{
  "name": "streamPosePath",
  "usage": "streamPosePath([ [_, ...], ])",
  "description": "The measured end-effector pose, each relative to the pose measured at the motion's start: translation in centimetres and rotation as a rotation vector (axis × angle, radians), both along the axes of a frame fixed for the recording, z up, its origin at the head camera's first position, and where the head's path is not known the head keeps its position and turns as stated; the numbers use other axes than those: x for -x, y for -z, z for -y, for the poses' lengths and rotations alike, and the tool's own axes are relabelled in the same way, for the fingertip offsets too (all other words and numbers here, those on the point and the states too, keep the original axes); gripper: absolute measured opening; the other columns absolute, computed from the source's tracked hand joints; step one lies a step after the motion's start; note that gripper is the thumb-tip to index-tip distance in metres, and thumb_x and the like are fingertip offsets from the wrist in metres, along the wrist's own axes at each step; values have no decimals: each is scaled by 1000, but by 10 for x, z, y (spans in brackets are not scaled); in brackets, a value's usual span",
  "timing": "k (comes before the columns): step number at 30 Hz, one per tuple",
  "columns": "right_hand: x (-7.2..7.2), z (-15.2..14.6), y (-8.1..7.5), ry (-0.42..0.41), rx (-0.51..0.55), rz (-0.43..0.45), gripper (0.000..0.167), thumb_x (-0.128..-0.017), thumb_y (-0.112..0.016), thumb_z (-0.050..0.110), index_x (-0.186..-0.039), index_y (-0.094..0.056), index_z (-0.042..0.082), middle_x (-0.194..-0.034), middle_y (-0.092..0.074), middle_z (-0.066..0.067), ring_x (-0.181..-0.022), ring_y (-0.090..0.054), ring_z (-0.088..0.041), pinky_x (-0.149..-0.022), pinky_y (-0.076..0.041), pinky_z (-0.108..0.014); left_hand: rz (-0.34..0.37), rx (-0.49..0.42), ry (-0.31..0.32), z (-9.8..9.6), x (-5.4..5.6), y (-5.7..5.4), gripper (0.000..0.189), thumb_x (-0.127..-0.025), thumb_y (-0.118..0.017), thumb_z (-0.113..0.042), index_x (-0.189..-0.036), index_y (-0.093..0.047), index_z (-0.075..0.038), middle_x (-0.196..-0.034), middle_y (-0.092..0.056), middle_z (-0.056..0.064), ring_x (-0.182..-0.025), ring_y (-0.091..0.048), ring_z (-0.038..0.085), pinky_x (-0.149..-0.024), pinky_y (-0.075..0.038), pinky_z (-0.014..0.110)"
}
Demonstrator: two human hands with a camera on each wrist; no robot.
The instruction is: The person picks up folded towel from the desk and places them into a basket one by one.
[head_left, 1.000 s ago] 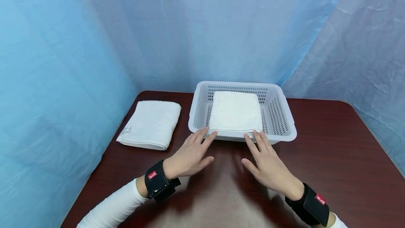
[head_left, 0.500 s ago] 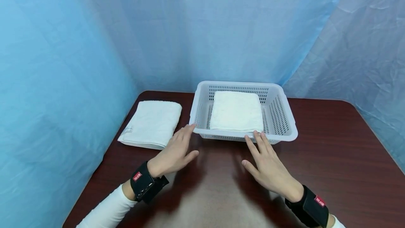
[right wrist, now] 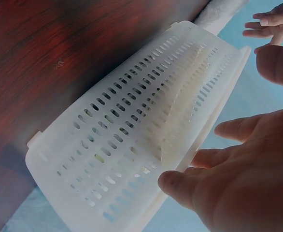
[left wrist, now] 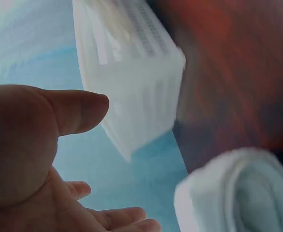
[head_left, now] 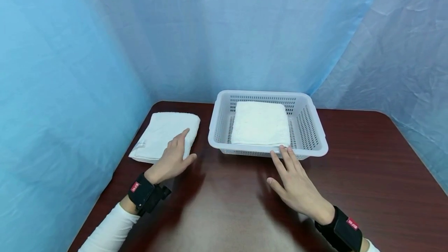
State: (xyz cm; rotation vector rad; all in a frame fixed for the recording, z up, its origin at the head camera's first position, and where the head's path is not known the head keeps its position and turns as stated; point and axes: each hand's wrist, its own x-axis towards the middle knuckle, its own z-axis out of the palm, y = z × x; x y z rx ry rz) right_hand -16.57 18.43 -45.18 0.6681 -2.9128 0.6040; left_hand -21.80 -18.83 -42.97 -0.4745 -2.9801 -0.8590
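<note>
A white plastic basket (head_left: pixel 224 149) with slotted walls stands at the back middle of the table, a folded white towel (head_left: pixel 261 123) lying inside it. My right hand (head_left: pixel 297 186) has its fingers spread, with the fingertips right at the basket's front rim. To the left of the basket lies a second folded white towel (head_left: pixel 161 131). Over its near right part is my left hand (head_left: pixel 171 160), fingers extended and thumb apart, holding nothing. In the left wrist view this towel's rolled fold (left wrist: pixel 247 188) shows beyond the fingers.
The dark red-brown table (head_left: pixel 367 158) has rounded far corners. Light blue sheeting (head_left: pixel 227 34) hangs behind it and along both sides. Each wrist wears a black strap (head_left: pixel 339 228).
My left hand has moved left, from the basket's front rim to over the towel on the table. My right hand stays at the rim. Basket and towels have kept their places.
</note>
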Motion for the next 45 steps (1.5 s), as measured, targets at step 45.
streamPosePath([
  [45,0,-3,3,-1,-6,-39,76,-98,-62,31,-157,-24,3,-163,-14,-21,-151,-8,-40,-114,-19,-61,489,147,-452,127,110,20,88,-97,-57,-42,-145,-18,21,-144,-30,41,-126,-39,49,-107,-36,58],
])
